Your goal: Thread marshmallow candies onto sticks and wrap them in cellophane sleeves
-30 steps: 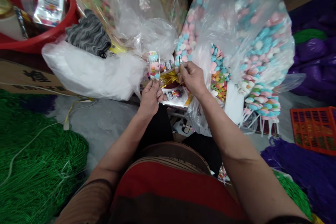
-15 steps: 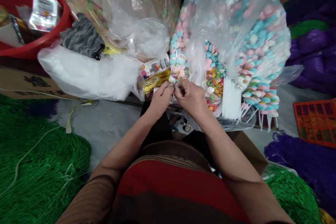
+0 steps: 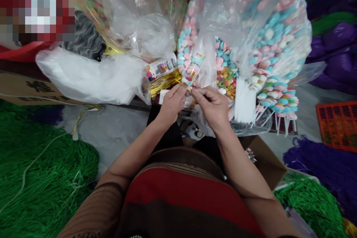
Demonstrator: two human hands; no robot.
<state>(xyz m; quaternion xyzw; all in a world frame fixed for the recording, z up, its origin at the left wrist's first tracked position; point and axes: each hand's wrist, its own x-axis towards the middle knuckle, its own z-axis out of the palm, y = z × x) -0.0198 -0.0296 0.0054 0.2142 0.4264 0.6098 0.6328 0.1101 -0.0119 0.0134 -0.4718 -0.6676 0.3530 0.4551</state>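
Note:
A small clear candy bag (image 3: 197,61) with a printed label and pink, white and blue sweets stands just beyond my fingers. My left hand (image 3: 174,103) is closed in a pinch at the gathered end of this bag, which the fingers mostly hide. A thin gold twist tie (image 3: 189,90) crosses between the hands, and my right hand (image 3: 212,105) pinches it between thumb and forefinger. Left of them lies a bundle of gold twist ties (image 3: 164,86), below a strip of printed labels (image 3: 161,68).
Large clear bags of pink and blue candy (image 3: 275,33) and a white stick bundle (image 3: 244,102) lie to the right, near candy skewers (image 3: 279,98). White plastic bags (image 3: 92,78), a grey glove (image 3: 86,39) and a red tub (image 3: 25,51) are left. An open carton (image 3: 263,160) stands below.
My hands have moved slightly apart, the right one rightward and lower. The gold twist tie now shows between them, and the candy bag's label is more visible. The view has shifted a little.

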